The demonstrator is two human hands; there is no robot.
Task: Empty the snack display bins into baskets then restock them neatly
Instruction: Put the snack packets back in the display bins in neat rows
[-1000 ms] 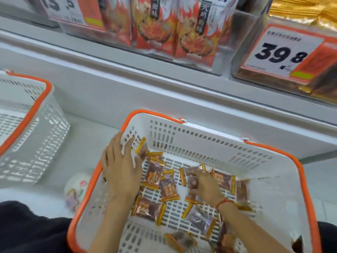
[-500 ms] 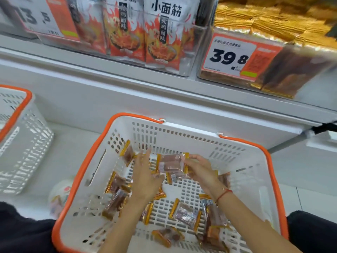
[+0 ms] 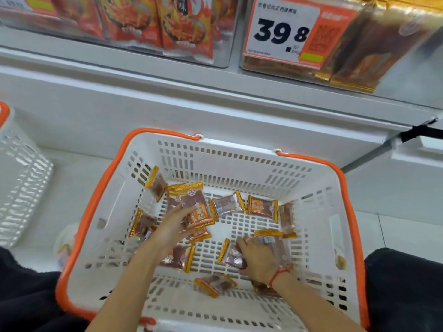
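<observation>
1. Basket [image 3: 211, 156] sits on the floor below the shelf; snack packets [image 3: 262, 208] lie scattered flat across its slotted bottom.
2. Left hand [image 3: 172, 228] holds a small stack of packets [image 3: 196, 207] between thumb and fingers.
3. Right hand [image 3: 259, 257] is curled over packets near the right wall; probably gripping a few, blur hides the fingertips.
4. Handling call: packets look light, thin, floppy, slick film. Pinch by the gold crimped ends, or stack flat and clamp across the faces.
5. Risk: a loose stack fans out and slides.

Second basket [image 3: 21, 178] cut off left; shelf packets [image 3: 167, 27] blurred.
</observation>
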